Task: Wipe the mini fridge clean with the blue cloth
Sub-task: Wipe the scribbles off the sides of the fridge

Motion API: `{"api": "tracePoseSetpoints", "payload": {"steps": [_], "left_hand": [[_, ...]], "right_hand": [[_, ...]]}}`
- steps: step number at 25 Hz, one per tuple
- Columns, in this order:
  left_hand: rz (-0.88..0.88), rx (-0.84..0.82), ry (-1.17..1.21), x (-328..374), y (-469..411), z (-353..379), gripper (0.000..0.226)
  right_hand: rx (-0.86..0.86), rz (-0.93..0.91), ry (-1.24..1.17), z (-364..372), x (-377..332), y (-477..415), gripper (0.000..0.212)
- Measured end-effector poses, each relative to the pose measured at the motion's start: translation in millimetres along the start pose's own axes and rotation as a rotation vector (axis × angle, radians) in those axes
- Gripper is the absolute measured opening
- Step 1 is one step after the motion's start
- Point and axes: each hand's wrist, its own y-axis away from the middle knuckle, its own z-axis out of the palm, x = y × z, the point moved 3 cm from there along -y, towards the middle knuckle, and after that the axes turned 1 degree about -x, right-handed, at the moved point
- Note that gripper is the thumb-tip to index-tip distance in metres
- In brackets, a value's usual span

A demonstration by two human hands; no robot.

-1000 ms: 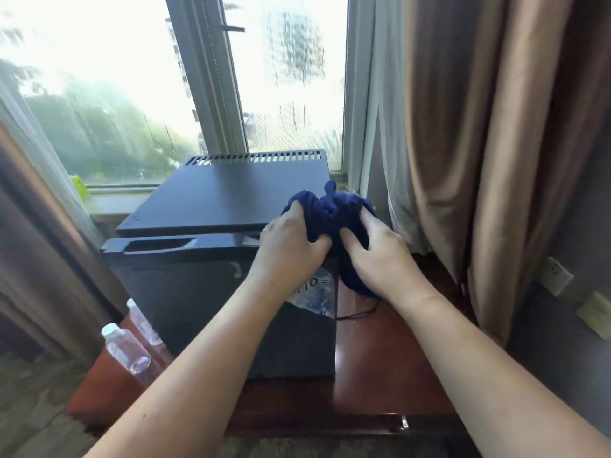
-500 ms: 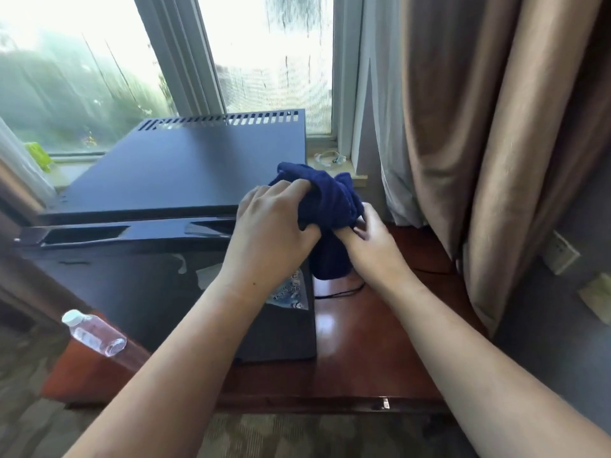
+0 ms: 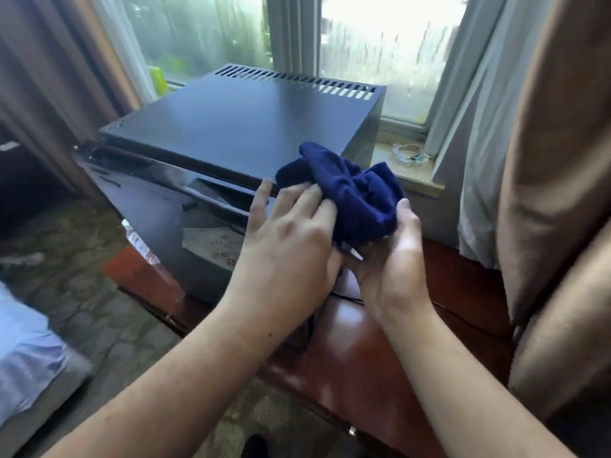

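on wooden table (image 3: 363,358), mini fridge (image 3: 248,127)

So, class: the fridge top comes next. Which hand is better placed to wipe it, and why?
Probably left. The left hand lies over the blue cloth beside the mini fridge top; the right hand cups it from below, further out.
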Motion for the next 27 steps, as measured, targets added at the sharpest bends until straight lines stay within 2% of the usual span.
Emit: {"api": "tracePoseSetpoints", "payload": {"steps": [4, 8, 10, 13, 15, 17, 19, 22, 24, 27], "left_hand": [[-0.084, -0.1, -0.088, 44, 19, 34, 0.051], [-0.327, -0.186, 0.223, 45, 56, 53, 0.057], [-0.363, -0.163, 0.257, 42, 67, 54, 0.061], [-0.203, -0.095, 0.113, 48, 54, 42, 0.063], [-0.045, -0.132, -0.044, 53, 30, 30, 0.077], [0.049, -0.183, -0.229, 53, -7, 19, 0.095], [0.113, -0.213, -0.356, 47, -50, 15, 0.099], [0.241, -0.23, -0.49, 42, -91, 27, 0.078], [0.312, -0.257, -0.556, 45, -99, 41, 0.062], [0.402, -0.353, -0.614, 47, -99, 55, 0.053]], "right_hand": [[-0.144, -0.067, 0.325, -29, -3, -14, 0.056], [-0.185, -0.114, 0.611, -48, 18, -32, 0.054], [-0.18, -0.115, 0.677, -52, 31, -39, 0.059], [-0.119, -0.157, 0.645, -52, 31, -42, 0.062], [-0.087, -0.233, 0.63, -43, 14, -40, 0.059], [-0.133, -0.346, 0.575, -30, -5, -49, 0.056], [-0.192, -0.322, 0.518, -19, -11, -63, 0.064], [-0.219, -0.203, 0.44, -14, -4, -69, 0.087], [-0.268, -0.105, 0.509, -21, 1, -65, 0.078], [-0.409, -0.01, 0.443, -43, 13, -59, 0.076]]}}
